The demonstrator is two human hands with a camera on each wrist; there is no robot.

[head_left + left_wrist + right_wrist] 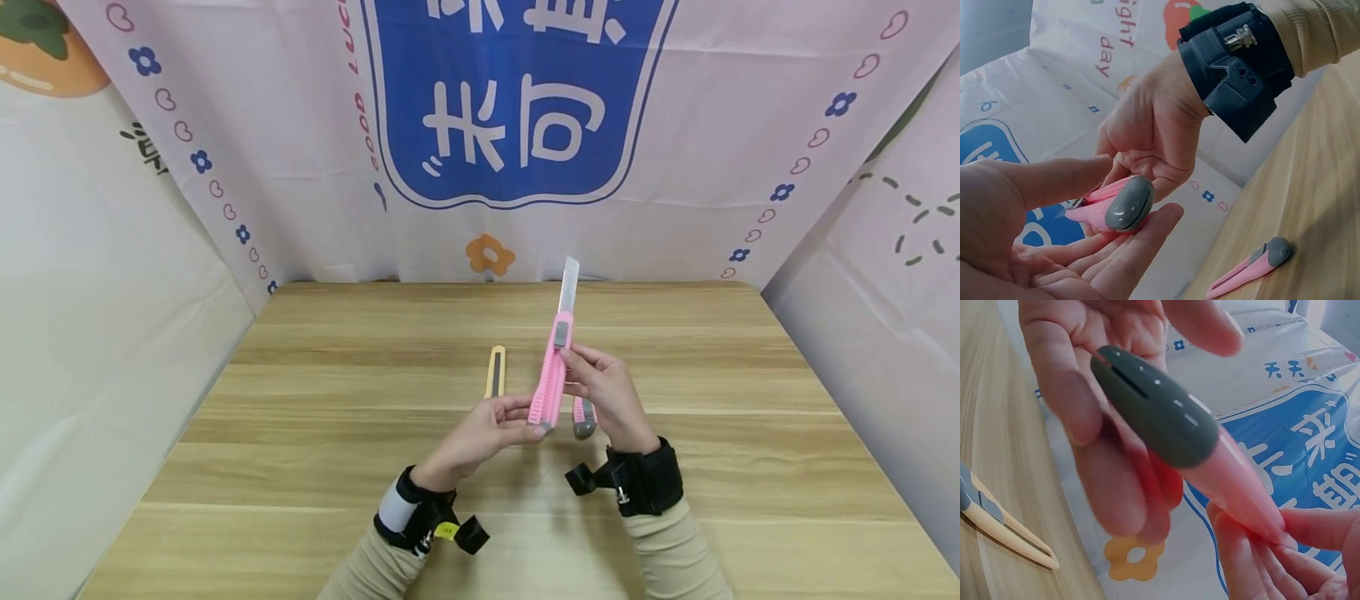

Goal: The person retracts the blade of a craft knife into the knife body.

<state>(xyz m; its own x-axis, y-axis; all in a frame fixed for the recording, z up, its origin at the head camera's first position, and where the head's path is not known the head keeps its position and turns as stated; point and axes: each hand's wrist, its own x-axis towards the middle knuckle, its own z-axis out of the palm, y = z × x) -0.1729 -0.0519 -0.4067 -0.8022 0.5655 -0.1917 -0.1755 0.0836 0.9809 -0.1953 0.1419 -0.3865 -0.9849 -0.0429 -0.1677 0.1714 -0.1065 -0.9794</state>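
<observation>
A pink box cutter [551,375] with a grey end cap [1132,203] is held above the table, its long blade [569,283] out and pointing away. My right hand [611,396] pinches the body between thumb and fingers, just below the grey slider [561,334]. Around the capped end is my left hand [480,437], its fingers fairly straight beneath the cutter. In the right wrist view the left thumb [1207,325] stands apart from the cap. A second pink box cutter [1250,269] lies on the table beside the right hand, partly hidden by it in the head view.
Beyond the left hand a yellow box cutter [496,371] lies on the wooden table [337,350], its near end hidden by that hand. Printed cloth [315,208] hangs behind the table and along both sides.
</observation>
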